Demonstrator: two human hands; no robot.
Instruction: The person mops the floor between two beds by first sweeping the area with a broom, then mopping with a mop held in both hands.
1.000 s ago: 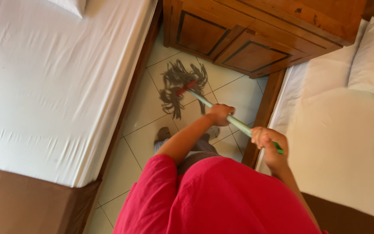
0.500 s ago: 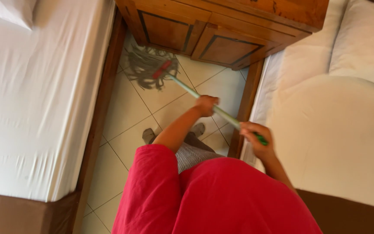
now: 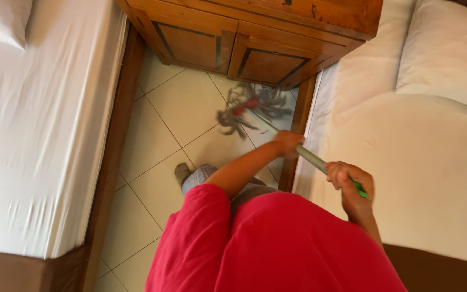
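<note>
Both hands grip mop — floor-level.

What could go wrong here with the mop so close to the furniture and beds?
The mop head is blurred in motion close to the wooden cabinet, so it could knock or wet the doors. The handle, gripped by the left hand and right hand, crosses the bed frame and white sheet; it might scrape the frame or soil the sheet. A foot on possibly damp tiles might slip.
</note>
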